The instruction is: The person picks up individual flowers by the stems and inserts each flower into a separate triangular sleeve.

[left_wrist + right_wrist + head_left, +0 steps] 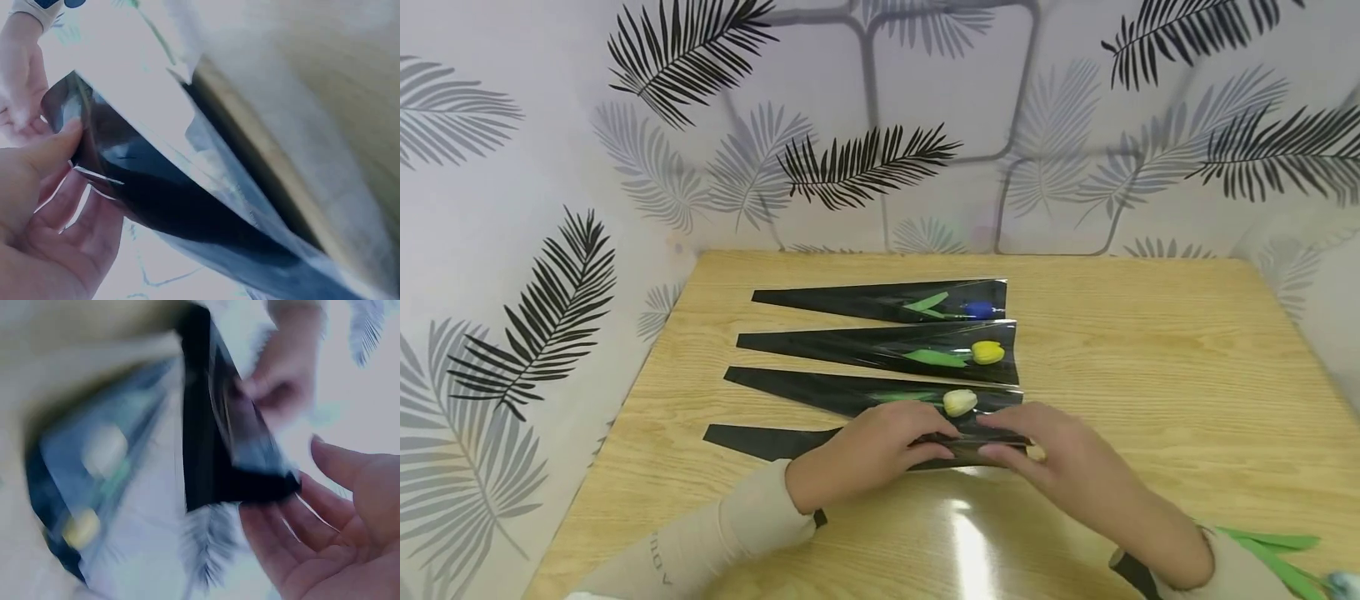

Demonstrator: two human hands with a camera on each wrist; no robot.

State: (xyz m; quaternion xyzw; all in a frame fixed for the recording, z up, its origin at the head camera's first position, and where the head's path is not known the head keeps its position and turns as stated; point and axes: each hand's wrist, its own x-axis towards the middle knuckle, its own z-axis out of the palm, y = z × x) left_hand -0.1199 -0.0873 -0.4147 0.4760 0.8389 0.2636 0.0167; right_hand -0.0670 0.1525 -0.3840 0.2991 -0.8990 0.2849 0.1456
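In the head view, my left hand [872,446] pinches the nearest black-and-clear flower sleeve [748,438] near its wide end. The left wrist view shows the thumb on the glossy film of the sleeve [156,181] and the fingers beneath. My right hand [1075,458] is at the mouth of that sleeve. In the blurred right wrist view, its fingers touch the corner of the sleeve [206,456] while the thumb stands apart. No flower can be made out inside it. Just behind lies a sleeve holding a white tulip [959,403], partly covered by both hands.
Farther back on the wooden table [1150,350], parallel sleeves hold a yellow tulip [987,352] and a blue tulip [979,310]. Green leaves [1277,550] and a pale blue bloom [1343,583] lie at the front right, beside my right forearm. A patterned wall stands behind.
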